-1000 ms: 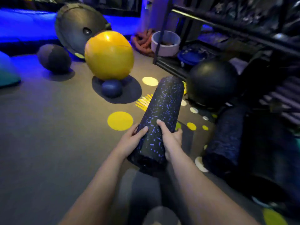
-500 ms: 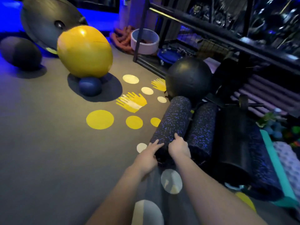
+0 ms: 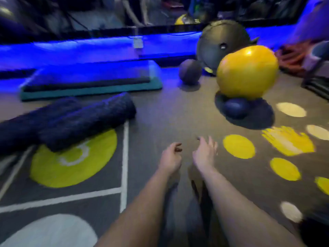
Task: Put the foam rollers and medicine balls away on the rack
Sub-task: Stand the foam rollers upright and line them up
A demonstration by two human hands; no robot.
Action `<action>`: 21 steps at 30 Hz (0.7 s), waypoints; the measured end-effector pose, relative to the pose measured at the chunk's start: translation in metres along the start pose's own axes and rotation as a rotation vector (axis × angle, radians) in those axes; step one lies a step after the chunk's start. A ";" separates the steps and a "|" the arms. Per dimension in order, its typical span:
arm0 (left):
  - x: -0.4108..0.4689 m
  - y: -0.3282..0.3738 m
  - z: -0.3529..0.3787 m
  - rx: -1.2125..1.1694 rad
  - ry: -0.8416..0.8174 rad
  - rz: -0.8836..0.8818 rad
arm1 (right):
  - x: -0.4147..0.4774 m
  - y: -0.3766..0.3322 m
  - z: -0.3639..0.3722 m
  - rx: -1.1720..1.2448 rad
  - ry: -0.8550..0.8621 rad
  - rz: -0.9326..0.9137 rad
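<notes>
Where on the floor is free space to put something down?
Free: grey floor ahead of both empty hands, between the foam rollers and the small blue ball. Crowded: around the yellow ball, where balls cluster.

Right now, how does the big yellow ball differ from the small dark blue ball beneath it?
The yellow ball is far larger than the dark blue ball. The yellow ball is bright and glossy, with a highlight on top; the dark blue ball looks dull. The yellow ball looks slightly egg-shaped, while the dark blue ball looks round. Both sit on the grey floor, close together, untouched by either hand.
</notes>
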State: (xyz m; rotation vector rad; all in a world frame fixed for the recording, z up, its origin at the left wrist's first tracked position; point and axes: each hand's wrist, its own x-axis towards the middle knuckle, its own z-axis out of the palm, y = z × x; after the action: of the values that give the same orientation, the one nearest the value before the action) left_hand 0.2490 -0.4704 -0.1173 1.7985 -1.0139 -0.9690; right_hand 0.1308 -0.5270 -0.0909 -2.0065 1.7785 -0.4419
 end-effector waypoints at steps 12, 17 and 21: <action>-0.056 -0.080 -0.271 -0.165 0.726 -0.341 | -0.090 -0.159 0.123 0.324 -0.474 -0.145; -0.120 -0.015 -0.303 -0.054 0.441 -0.390 | -0.167 -0.201 0.045 0.157 -0.723 0.062; -0.181 0.056 -0.362 -0.150 0.331 -0.513 | -0.198 -0.279 -0.036 0.150 -0.727 0.331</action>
State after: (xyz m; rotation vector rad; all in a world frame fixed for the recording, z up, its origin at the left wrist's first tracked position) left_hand 0.4892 -0.2214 0.1013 2.0466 -0.2681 -0.9669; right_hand 0.3259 -0.3082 0.0895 -1.4546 1.4956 0.2338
